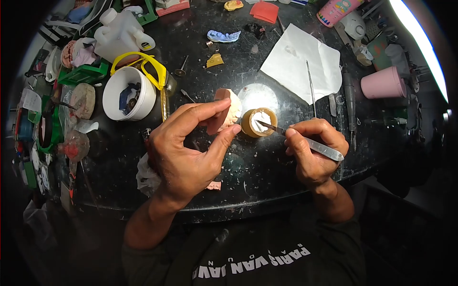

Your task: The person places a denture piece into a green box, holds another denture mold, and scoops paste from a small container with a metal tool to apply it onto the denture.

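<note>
Between the thumb and fingers of my left hand (191, 140) is a pink and cream dental model (231, 112), tilted on its side. My right hand (316, 148) grips a metal spatula (317, 146) by its handle. The spatula's tip dips into white material (261, 121) inside a small round amber cup (248, 128). This cup stands on the dark table, just right of the model. My left palm hides part of the model's pink base.
Left are a white tub (130, 102), yellow glasses (160, 71) and a plastic jug (121, 38). White paper (296, 62) bearing a thin metal tool (311, 86), a dark handpiece (349, 97) and a pink cup (381, 83) lie right. A blue impression piece (223, 36) is behind.
</note>
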A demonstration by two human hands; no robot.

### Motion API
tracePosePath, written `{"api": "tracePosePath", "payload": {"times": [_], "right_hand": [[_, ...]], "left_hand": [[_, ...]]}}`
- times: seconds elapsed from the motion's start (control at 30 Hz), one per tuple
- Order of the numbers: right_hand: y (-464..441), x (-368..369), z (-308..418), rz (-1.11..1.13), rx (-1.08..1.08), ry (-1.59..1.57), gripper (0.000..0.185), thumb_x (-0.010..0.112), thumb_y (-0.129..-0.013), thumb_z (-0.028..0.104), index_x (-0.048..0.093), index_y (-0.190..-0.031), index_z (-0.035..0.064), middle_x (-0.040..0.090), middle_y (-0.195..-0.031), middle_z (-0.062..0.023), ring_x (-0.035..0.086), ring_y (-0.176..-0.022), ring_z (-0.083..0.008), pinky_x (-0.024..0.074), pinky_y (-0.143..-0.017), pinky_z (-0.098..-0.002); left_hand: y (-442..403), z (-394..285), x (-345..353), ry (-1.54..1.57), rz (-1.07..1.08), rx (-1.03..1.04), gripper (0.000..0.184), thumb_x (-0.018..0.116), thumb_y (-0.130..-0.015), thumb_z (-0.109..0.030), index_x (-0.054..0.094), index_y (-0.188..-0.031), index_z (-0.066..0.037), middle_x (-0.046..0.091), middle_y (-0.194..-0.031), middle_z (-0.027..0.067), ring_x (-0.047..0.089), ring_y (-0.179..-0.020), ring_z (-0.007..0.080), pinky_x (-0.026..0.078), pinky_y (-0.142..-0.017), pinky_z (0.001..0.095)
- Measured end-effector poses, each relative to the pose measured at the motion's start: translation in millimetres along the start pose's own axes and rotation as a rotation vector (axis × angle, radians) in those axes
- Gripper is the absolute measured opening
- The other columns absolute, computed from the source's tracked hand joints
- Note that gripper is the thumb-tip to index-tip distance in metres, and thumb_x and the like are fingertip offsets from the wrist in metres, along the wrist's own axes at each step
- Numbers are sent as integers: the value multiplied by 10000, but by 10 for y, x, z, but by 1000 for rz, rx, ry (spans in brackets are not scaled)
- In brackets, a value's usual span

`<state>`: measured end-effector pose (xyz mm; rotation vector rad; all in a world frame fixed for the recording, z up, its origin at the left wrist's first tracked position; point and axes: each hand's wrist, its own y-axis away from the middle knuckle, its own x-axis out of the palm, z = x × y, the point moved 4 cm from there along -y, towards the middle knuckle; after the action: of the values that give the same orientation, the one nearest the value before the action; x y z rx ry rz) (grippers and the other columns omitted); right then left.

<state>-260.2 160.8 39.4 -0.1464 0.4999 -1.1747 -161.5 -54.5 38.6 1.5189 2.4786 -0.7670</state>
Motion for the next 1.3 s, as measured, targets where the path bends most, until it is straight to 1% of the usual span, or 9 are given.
{"api": "tracePosePath", "payload": {"times": [0.2, 0.3, 0.5, 0.6, 0.63, 0.73, 0.77, 0.87, 1.3], "right_hand": [[-12, 22, -2, 33, -6, -13, 67, 766, -838, -48, 717, -800, -23, 691, -641, -56, 651, -528, -96, 466, -481, -239], [-12, 22, -4, 43, 87, -98, 70, 756, -874, -54, 714, -823, -30, 694, -650, -63, 655, -535, -96, 482, -489, -232], [15, -29, -63, 41, 167, -385, 50, 747, -925, -48, 709, -957, -53, 726, -741, -114, 702, -608, -130, 526, -530, -229], [12, -18, -8, 24, 9, -357, 106, 755, -923, -55, 714, -1019, -64, 739, -771, -129, 727, -653, -147, 553, -564, -246], [23, -43, 16, 22, -53, -216, 163, 798, -896, -54, 730, -1043, -70, 755, -802, -152, 747, -684, -165, 583, -600, -272], [29, -2, 28, 85, -228, -138, 214, 855, -860, -32, 743, -1037, -72, 772, -858, -172, 769, -719, -195, 596, -619, -281], [-2, 3, 59, 128, -336, -78, 253, 906, -807, -17, 770, -1018, -51, 780, -891, -161, 775, -739, -210, 596, -612, -281], [-4, 61, 110, 158, -442, -70, 272, 916, -782, -27, 797, -1026, -22, 781, -886, -136, 769, -745, -208, 595, -606, -275], [-31, 82, 190, 183, -465, 1, 311, 918, -751, -39, 822, -1040, 25, 771, -880, -108, 741, -708, -177, 580, -593, -265]], "left_hand": [[2, 9, 5, 3, 10, 0, 426, 877, -813, 70, 754, -1218, 28, 762, -1060, 114, 685, -881, 120, 553, -821, 263], [-3, 3, 8, 7, 12, 1, 427, 876, -814, 70, 753, -1220, 29, 762, -1060, 113, 687, -881, 120, 553, -819, 261], [-12, -14, 13, 36, 16, -16, 406, 863, -830, 62, 759, -1221, 28, 755, -1027, 107, 684, -868, 119, 552, -803, 257], [-23, -41, 12, 39, 11, -6, 388, 847, -842, 59, 763, -1219, 32, 748, -1002, 102, 671, -849, 115, 542, -785, 254], [-27, -52, 5, 34, 11, 3, 382, 841, -845, 59, 764, -1219, 33, 746, -996, 101, 665, -841, 113, 538, -777, 253], [-23, -53, 1, 39, 3, 2, 370, 820, -854, 63, 765, -1219, 36, 740, -984, 98, 646, -821, 106, 525, -758, 250], [-22, -47, 0, 44, -1, -3, 367, 813, -857, 65, 765, -1220, 36, 738, -981, 97, 640, -815, 104, 521, -752, 248], [-23, -38, -9, 54, -6, 11, 358, 803, -864, 66, 766, -1219, 35, 736, -973, 95, 632, -809, 98, 514, -743, 245], [-21, -41, -10, 66, -8, 17, 357, 807, -865, 56, 767, -1219, 30, 729, -951, 85, 613, -789, 90, 500, -725, 242]]}}
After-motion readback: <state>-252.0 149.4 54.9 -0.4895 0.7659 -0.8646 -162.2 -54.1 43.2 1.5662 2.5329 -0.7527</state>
